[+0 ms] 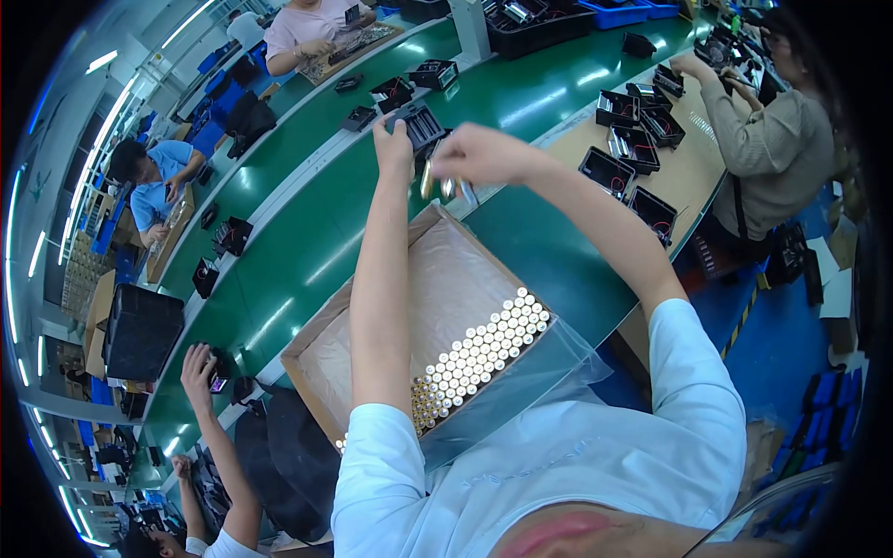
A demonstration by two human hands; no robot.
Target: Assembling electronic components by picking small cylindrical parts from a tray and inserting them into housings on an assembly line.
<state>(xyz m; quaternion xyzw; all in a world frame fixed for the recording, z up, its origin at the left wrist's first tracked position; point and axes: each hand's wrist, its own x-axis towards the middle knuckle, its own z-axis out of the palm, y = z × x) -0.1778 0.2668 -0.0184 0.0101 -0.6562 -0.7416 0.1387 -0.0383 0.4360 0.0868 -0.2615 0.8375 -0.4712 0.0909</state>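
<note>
My left hand (394, 145) is closed on the edge of a black plastic battery case (420, 126), with its slotted inside facing up. Just right of it, my right hand (486, 154) is bent downward and a little smeared by motion. Several cylindrical batteries (448, 186), gold and silver, hang from its fingers. Below both arms lies an open cardboard box (302, 365) with a pale lining. Rows of upright batteries (488, 342) fill its near right side; my left forearm hides part of it.
Under the box runs a long green table (321, 237). Black cases (640, 147) with wires stand on a brown board (572, 144) at right, beside a seated co-worker (781, 139). Other workers sit across the table and at lower left. Clear plastic film (581, 358) hangs by the box.
</note>
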